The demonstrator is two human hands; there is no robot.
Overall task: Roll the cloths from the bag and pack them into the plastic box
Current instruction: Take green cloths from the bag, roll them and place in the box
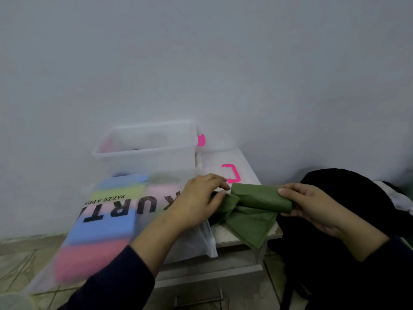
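Observation:
A green cloth (257, 204), partly rolled, lies across the front of a small white table (228, 233). My right hand (312, 204) grips the right end of the roll. My left hand (199, 198) pinches the cloth at the roll's left end, and loose green fabric hangs below over the table edge. A clear plastic box (145, 151) stands open at the back by the wall, with dim shapes inside. A translucent bag (107, 218) with pastel colour blocks and black lettering lies to the left of my hands.
The box's clear lid (214, 166) with a pink handle (232, 173) lies flat behind the cloth. A pink clip (200, 139) shows at the box's right side. A heap of black fabric (339, 209) sits on the right. A tiled floor (20, 260) lies below.

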